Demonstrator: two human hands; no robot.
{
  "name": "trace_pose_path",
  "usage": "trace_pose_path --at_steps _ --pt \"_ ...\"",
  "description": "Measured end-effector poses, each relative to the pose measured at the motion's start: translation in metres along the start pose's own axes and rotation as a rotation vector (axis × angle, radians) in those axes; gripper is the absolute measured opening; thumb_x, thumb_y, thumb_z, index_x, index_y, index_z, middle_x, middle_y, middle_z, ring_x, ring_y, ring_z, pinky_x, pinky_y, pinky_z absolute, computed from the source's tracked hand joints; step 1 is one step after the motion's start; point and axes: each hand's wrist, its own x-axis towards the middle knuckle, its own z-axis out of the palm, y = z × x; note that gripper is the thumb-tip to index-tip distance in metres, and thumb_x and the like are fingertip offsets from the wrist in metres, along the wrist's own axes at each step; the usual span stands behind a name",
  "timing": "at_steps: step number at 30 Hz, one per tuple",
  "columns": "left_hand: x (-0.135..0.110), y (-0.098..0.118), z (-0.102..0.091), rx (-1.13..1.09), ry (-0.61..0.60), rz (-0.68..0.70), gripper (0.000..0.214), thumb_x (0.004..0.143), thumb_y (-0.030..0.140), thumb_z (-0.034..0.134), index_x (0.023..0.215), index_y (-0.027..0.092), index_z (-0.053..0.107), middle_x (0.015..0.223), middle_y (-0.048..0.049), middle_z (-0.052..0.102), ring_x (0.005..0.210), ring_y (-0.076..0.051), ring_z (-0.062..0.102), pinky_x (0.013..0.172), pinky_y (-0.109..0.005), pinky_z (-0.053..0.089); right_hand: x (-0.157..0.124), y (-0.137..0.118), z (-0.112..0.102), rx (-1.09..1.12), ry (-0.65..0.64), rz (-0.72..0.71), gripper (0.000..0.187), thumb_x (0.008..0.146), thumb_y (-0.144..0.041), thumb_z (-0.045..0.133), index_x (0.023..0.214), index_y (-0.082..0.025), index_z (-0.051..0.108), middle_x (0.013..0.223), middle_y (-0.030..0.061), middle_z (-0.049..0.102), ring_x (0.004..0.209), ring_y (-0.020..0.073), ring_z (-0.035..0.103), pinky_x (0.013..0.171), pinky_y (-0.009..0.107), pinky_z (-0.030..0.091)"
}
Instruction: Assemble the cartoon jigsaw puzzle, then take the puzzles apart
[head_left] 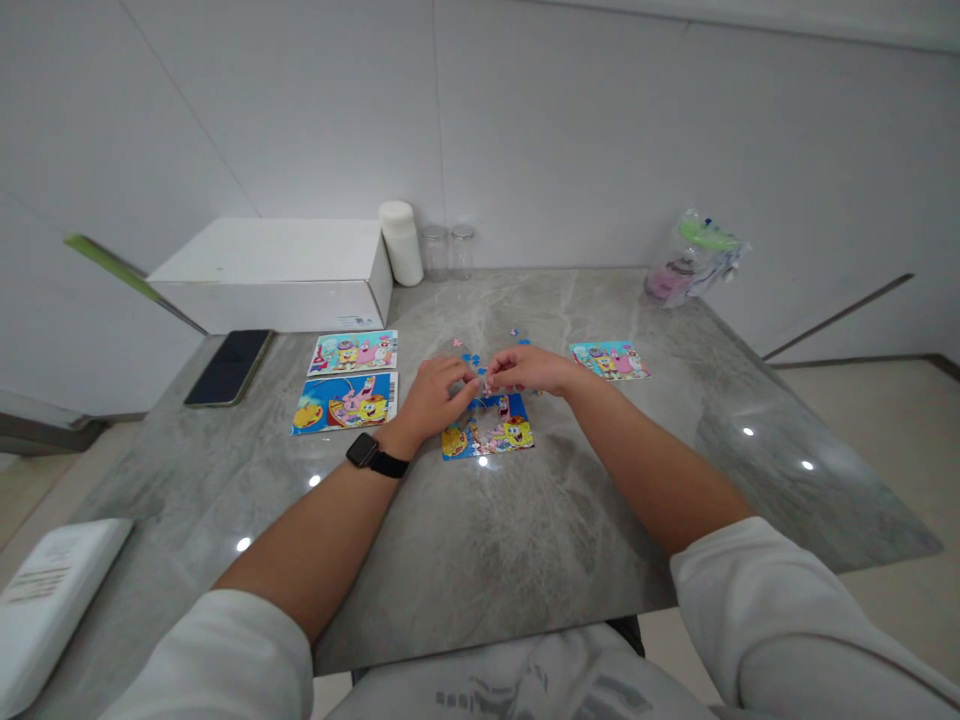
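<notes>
A partly assembled jigsaw puzzle (517, 432) with yellow and pink cartoon figures on blue lies on the grey table in front of me. Over its upper edge, my right hand (531, 369) pinches a small pinkish puzzle piece (487, 388) between thumb and fingers. My left hand (441, 395), with a black watch on the wrist, rests at the puzzle's upper left. Its thumb and fingertips come together close to the right fingertips; anything between them is hidden. Loose blue pieces (471, 360) lie just beyond the hands, and a pink piece (457, 343) is farther back.
Left of the puzzle lie a blue picture card (341, 404) and a lighter card (352, 352); an assembled-looking picture (610, 360) lies right. Around are a phone (230, 368), white box (270, 270), white bottle (402, 245), two glass jars (448, 252), a plastic bag (690, 262) and a white packet (56, 590).
</notes>
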Motion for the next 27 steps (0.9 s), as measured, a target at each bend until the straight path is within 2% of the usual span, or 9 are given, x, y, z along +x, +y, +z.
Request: trace_pose_path --at_steps 6,11,17,27 --pt "0.0 -0.002 0.004 -0.063 -0.002 0.042 0.024 0.101 0.038 0.058 0.087 0.022 0.07 0.094 -0.0048 0.074 0.095 -0.022 0.067 0.091 -0.039 0.048 -0.004 0.0 0.013 0.096 -0.013 -0.051 0.006 0.077 -0.022 0.076 0.08 -0.017 0.073 0.079 0.0 0.075 0.076 0.0131 0.066 0.072 0.023 0.05" --pt "0.001 -0.004 0.005 -0.097 -0.011 0.022 0.023 0.099 0.038 0.059 0.085 0.022 0.069 0.092 -0.0052 0.074 0.093 -0.023 0.068 0.091 -0.039 0.05 -0.001 0.01 0.019 0.136 0.017 -0.07 0.009 0.079 -0.023 0.077 0.08 -0.017 0.071 0.079 -0.0005 0.074 0.075 0.0131 0.066 0.07 0.023 0.051" --pt "0.002 -0.004 0.005 -0.141 0.003 0.012 0.029 0.101 0.041 0.057 0.082 0.022 0.068 0.087 -0.0051 0.073 0.089 -0.022 0.068 0.09 -0.039 0.051 0.004 0.02 0.018 0.149 0.004 -0.177 0.017 0.076 -0.026 0.082 0.086 -0.018 0.071 0.079 -0.0019 0.073 0.074 0.0125 0.064 0.068 0.022 0.051" --pt "0.001 -0.005 0.006 -0.118 -0.045 0.027 0.031 0.103 0.042 0.054 0.086 0.022 0.071 0.09 -0.0056 0.074 0.092 -0.023 0.068 0.093 -0.041 0.051 0.003 0.023 0.012 0.111 -0.031 -0.159 0.018 0.075 -0.027 0.081 0.086 -0.017 0.072 0.079 -0.0011 0.075 0.072 0.013 0.065 0.07 0.025 0.053"
